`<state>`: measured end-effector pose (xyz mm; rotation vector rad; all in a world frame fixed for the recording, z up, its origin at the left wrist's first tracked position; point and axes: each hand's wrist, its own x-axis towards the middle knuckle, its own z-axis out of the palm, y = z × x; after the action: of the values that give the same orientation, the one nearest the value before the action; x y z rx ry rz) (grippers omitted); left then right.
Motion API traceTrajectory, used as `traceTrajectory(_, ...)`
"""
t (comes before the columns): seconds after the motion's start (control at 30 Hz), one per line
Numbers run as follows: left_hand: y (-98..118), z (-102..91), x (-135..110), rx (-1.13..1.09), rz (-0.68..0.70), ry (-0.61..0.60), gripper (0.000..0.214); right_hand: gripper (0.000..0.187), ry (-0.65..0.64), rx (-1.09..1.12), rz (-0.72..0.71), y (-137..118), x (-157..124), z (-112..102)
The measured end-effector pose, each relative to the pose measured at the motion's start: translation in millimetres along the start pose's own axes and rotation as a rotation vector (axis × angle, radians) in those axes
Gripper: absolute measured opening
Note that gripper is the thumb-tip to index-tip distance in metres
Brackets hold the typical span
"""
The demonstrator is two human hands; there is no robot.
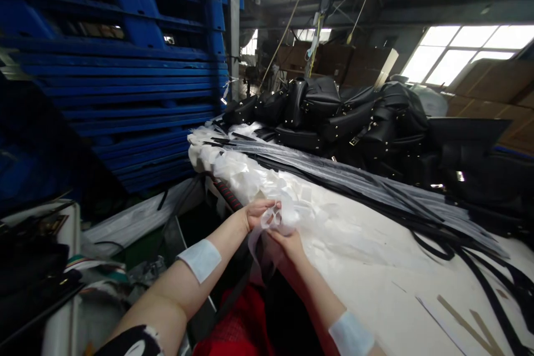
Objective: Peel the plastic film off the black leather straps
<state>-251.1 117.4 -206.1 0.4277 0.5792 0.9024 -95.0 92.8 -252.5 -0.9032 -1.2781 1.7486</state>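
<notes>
Both hands, left hand (pixel 259 212) and right hand (pixel 287 245), have fingers clamped on white wrapping (pixel 278 221); no readable writing.

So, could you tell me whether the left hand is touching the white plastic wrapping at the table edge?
Touching. The head view shows the left hand with its fingers closed on the white plastic wrapping, the right hand gripping it just below.

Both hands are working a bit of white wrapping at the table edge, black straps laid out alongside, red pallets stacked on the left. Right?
Not quite: the pallets stacked on the left are blue, not red, as the head view shows. The rest holds: left hand and right hand both grip the white wrapping at the table edge, with black straps laid alongside.
</notes>
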Motion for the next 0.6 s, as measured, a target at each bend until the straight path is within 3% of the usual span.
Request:
traceTrajectory(0.13, 11.9, 16.6, 11.8, -0.006, 0.049, -0.014, 0.017, 0.046, -0.017, 0.097, -0.007, -31.2, 13.2, -4.7)
traceTrajectory(0.23, 23.4, 25.0, 20.5, -0.028, 0.09, 0.039, 0.018, 0.048, -0.113, 0.134, 0.048, -52.9, 9.4, -23.2)
traceTrajectory(0.37, 29.1, 27.0, 36.1, -0.055, 0.179, 0.178, 0.017, 0.046, -0.267, 0.157, 0.228, -79.2, -6.2, -72.2)
traceTrajectory(0.6, 9.1, 26.8, 62.2, -0.059, 0.239, 0.381, 0.021, 0.059, -0.479, -0.025, 0.573, -120.0, -51.6, -174.8)
